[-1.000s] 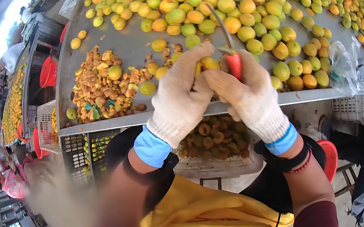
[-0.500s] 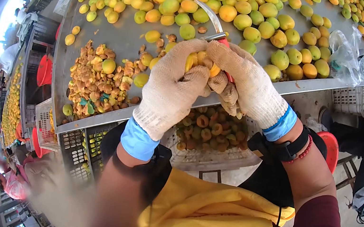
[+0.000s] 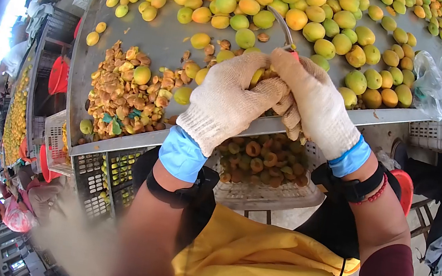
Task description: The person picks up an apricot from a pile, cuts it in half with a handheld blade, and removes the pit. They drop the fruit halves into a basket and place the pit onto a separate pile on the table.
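Both my hands wear off-white knit gloves over blue cuffs and meet above the table's near edge. My left hand (image 3: pixel 233 102) is closed around an apricot (image 3: pixel 257 77), mostly hidden by the fingers. My right hand (image 3: pixel 316 110) is wrapped around the red handle of a curved knife (image 3: pixel 282 26), its hooked blade pointing up and away from me. The right fingers press against the left ones, so the contact between knife and fruit is hidden. Below my hands, a white crate (image 3: pixel 246 196) holds halved, hollowed apricots (image 3: pixel 264 160).
Whole apricots (image 3: pixel 226 4) cover the far part of the metal table (image 3: pixel 151 33). A heap of fleshy pits and scraps (image 3: pixel 124 87) lies left of my hands. A clear plastic bag (image 3: pixel 434 86) sits at the right edge. Dark crates (image 3: pixel 94 181) stand below left; another person (image 3: pixel 16 209) is beyond.
Both hands have shifted slightly right in view, along with the table. The knife blade has turned and the yellow fruit shows less between my fingers.
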